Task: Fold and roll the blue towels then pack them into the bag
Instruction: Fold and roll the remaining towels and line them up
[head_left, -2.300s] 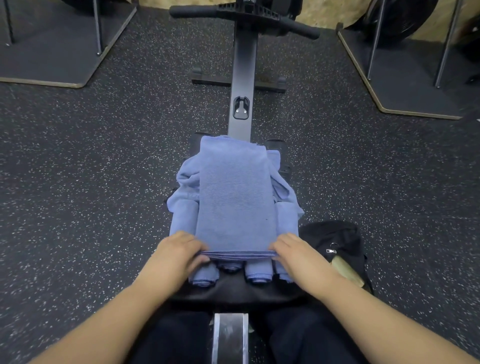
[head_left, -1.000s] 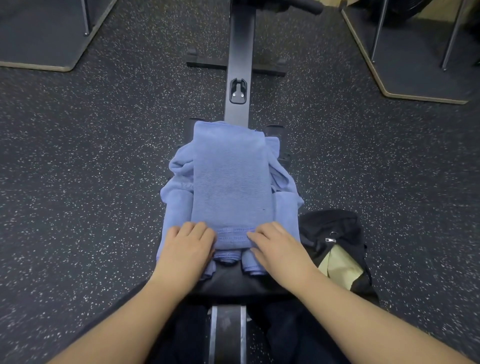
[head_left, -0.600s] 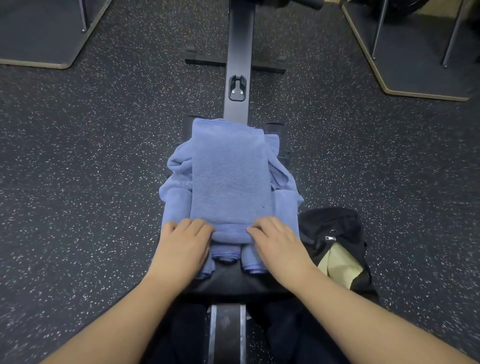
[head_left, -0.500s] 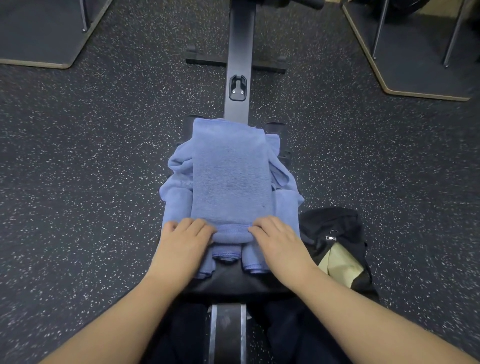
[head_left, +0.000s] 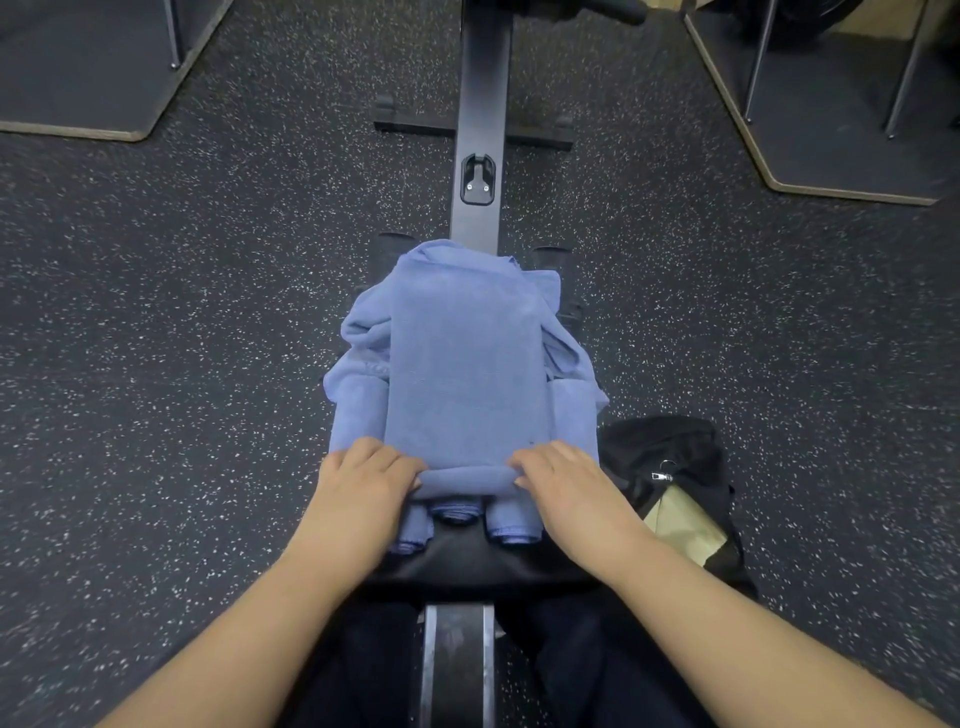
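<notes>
Blue folded towel (head_left: 467, 374) lies flat on the rower seat (head_left: 467, 564), over rolled towels (head_left: 511, 522); black bag (head_left: 670, 457) sits just right. Roll is best kept tight and even, pressure matched both sides. Left hand (head_left: 363, 491) and right hand (head_left: 566, 486), palms down, pinch the near rolled edge.

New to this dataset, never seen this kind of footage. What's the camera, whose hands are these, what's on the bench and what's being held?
There is one view, from a camera worn on a person's head, looking down. No robot: the left hand and right hand are the person's own. On a black padded seat lies a folded blue towel atop other blue towels, some rolled. Both hands grip its near edge, curled into the start of a roll. A black bag sits on the floor at the right.
</notes>
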